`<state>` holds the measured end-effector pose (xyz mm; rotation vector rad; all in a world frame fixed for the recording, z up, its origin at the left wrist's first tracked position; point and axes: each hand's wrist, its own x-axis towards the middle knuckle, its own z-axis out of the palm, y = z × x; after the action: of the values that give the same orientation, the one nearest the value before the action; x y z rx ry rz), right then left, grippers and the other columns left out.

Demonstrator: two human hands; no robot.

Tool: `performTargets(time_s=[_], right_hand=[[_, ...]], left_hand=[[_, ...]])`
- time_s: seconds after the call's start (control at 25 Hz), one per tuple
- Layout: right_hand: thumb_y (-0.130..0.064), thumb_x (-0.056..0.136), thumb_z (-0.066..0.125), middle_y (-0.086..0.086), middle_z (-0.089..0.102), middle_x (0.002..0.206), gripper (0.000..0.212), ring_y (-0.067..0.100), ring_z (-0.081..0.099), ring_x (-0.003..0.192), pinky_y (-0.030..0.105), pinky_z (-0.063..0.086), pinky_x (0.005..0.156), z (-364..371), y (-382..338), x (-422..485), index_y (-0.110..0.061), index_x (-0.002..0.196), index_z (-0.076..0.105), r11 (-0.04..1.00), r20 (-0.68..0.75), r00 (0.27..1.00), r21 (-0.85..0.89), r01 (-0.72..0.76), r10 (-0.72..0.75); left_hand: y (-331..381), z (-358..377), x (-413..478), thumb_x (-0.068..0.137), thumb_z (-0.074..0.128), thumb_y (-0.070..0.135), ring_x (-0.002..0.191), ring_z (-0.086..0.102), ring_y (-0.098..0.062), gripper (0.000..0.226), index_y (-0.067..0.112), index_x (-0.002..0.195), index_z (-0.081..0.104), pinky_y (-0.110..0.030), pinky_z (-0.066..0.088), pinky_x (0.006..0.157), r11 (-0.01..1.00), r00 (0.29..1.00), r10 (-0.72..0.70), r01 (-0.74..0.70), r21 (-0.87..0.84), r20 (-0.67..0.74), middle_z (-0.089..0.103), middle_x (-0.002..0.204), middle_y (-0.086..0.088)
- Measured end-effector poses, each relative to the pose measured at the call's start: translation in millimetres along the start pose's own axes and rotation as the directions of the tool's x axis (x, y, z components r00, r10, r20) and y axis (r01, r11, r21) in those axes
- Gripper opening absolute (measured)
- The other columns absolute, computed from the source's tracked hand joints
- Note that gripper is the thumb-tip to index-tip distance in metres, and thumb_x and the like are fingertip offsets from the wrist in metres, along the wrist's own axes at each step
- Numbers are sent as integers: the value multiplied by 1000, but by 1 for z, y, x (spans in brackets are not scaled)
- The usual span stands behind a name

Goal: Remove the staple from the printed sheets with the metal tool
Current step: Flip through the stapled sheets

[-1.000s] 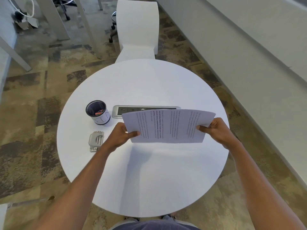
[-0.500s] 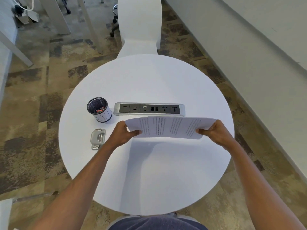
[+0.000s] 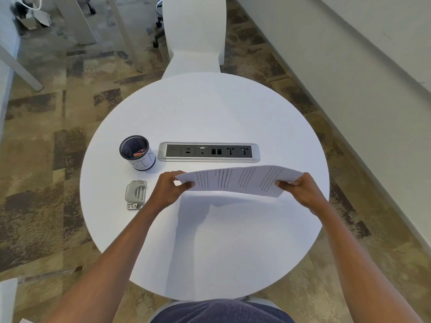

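The printed sheets (image 3: 238, 181) hang nearly flat above the round white table (image 3: 205, 108), held at both short ends. My left hand (image 3: 169, 188) pinches the left end and my right hand (image 3: 300, 190) pinches the right end. The staple is too small to make out. A grey metal tool (image 3: 136, 194) lies flat on the table to the left of my left hand, untouched.
A mesh pen cup (image 3: 138, 152) with small items inside stands behind the tool. A power and data socket strip (image 3: 208, 152) is set into the table middle. A white chair (image 3: 194, 33) stands beyond the table, and a wall (image 3: 349, 66) runs along the right.
The sheets have tipped from facing me to nearly flat and come lower toward the table. Both hands kept their hold. The socket strip, earlier partly hidden, now shows fully.
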<state>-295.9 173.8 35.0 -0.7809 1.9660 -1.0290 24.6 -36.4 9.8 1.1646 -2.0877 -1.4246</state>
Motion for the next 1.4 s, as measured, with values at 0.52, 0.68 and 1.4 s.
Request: performTargets(time_s=[0.52, 0.68, 1.4], right_hand=[[-11, 85, 74, 3, 75, 108, 20, 18, 71, 99, 30, 57, 83, -1, 1, -12, -16, 105, 72, 998, 48, 998, 37, -51, 49], [-11, 80, 78, 7, 76, 100, 37, 20, 71, 93, 31, 52, 83, -23, -14, -16, -13, 116, 68, 988, -25, 1000, 153, -4, 8], [-14, 87, 72, 4, 75, 113, 26, 21, 71, 100, 48, 57, 91, 6, -71, -24, -12, 113, 73, 986, 35, 985, 23, 166, -167]], left_hand=[[10, 12, -7, 88, 66, 18, 78, 67, -5, 8, 17, 84, 73, -24, 48, 78, 993, 999, -44, 46, -106, 20, 75, 88, 1], [50, 4, 3, 89, 62, 21, 73, 58, -10, 15, 9, 84, 69, -30, 44, 71, 991, 993, 116, -117, -58, -12, 72, 84, -12], [85, -10, -17, 67, 73, 59, 119, 58, -9, 71, 21, 125, 58, -29, 42, 102, 972, 975, 179, -155, -179, 131, 64, 125, 4]])
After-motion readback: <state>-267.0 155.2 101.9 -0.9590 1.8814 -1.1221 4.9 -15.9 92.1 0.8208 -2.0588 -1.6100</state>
